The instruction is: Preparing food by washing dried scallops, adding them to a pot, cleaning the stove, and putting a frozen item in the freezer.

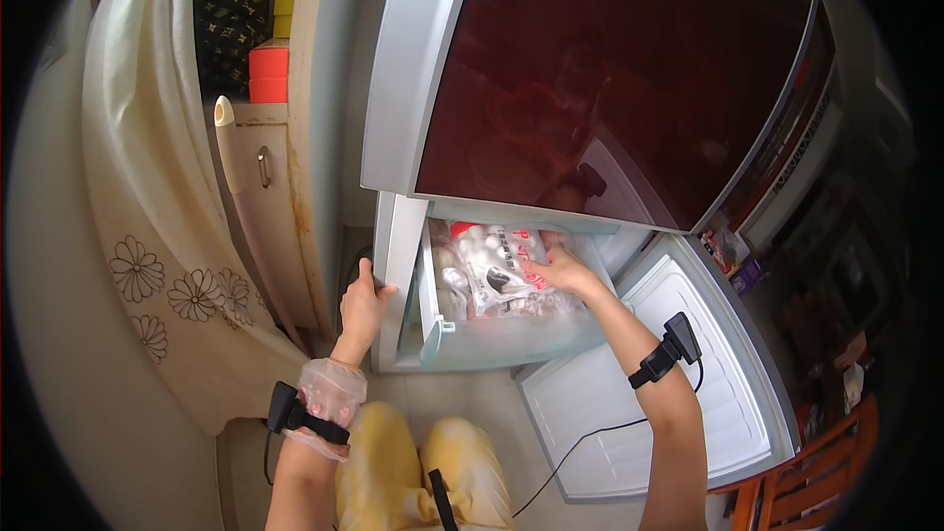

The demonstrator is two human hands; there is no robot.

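Note:
A translucent plastic bag of round white frozen balls (493, 258), with a red corner and printed writing, lies on top of other packages in the pulled-out freezer drawer (516, 345). My right hand (562, 270) grips the bag's right edge, thumb on top and fingers partly hidden. Clear bags with pale round items (451, 284) fill the drawer's left side. My left hand (361, 313) holds the left front edge of the refrigerator cabinet (394, 265), with the thumb on the front frame and the other fingers against the outer side.
The lower freezer door (649, 398) stands swung out to the right. Above the drawer, the dark red upper door (590, 81) is closed. A curtain (169, 251) and a wooden cabinet (265, 236) are at left. A thin cable (568, 453) hangs from my right forearm; a wooden chair (811, 468) stands at lower right.

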